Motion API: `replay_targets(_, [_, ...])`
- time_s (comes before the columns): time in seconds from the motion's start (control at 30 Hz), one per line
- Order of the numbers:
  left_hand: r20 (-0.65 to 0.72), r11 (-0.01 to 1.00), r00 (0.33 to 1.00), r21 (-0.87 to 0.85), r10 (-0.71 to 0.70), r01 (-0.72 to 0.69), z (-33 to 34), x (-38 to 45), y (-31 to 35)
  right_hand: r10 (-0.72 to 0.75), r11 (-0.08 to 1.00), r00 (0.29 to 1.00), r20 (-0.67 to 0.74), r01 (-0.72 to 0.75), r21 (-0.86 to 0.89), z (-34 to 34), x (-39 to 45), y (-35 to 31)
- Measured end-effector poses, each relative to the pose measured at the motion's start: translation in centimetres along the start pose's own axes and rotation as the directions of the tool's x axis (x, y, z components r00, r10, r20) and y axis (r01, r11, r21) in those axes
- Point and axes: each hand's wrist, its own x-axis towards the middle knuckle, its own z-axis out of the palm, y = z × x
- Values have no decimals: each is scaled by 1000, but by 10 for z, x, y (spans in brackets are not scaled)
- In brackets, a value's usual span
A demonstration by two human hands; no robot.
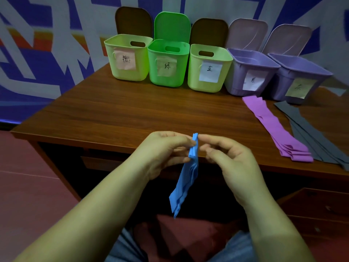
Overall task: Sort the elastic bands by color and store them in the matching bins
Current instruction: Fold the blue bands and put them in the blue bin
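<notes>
**Blue bands held at the desk edge, ready for binning**

Both hands meet over the near edge of a wooden desk (132,110). The left hand (162,150) pinches the top of a bunch of blue elastic bands (186,178) between thumb and fingers; the bunch hangs down below the hands, past the desk edge. The right hand (228,157) has its fingers curled, fingertips touching the same top end, apparently gathering the layers.

Beyond the hands stand five open bins. The bin with the blue label (208,68) is straight ahead of the hands, third from the left. To the right of the right hand lie purple bands (277,129) and, further right, grey bands (313,133), on the desk.

To do this well, probably square the loose ends together, keep a firm pinch, then carry the whole bunch forward and lower it inside that bin.
</notes>
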Motion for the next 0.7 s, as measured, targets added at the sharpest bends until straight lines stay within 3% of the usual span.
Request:
replay_targets(0.07, [56, 992, 998, 125, 13, -20, -2, -1, 6, -53, 992, 997, -52, 46, -115, -4, 3, 1])
replay_targets(0.17, [181, 906, 980, 395, 85, -152, -5, -3, 17, 13, 989, 996, 93, 0, -148, -9, 8, 0])
replay_targets(0.23, [253, 768, 955, 577, 155, -277, -7, -6, 27, 66, 997, 977, 203, -54, -61, -11, 10, -3])
replay_targets(0.33, [347, 551, 909, 723, 231, -416, -8, -9, 39, 27, 999, 977, 212, -31, 17, -12, 10, -10])
replay_targets(0.57, [339, 579, 889, 676, 307, -457, -16, -5, 31, -34, 997, 998, 43, 31, 72, -15, 10, -12])
replay_targets(0.7, [336, 605, 872, 628, 356, -490, -15, -5, 28, -17, 997, 992, 129, 7, 81, -21, 8, -15])
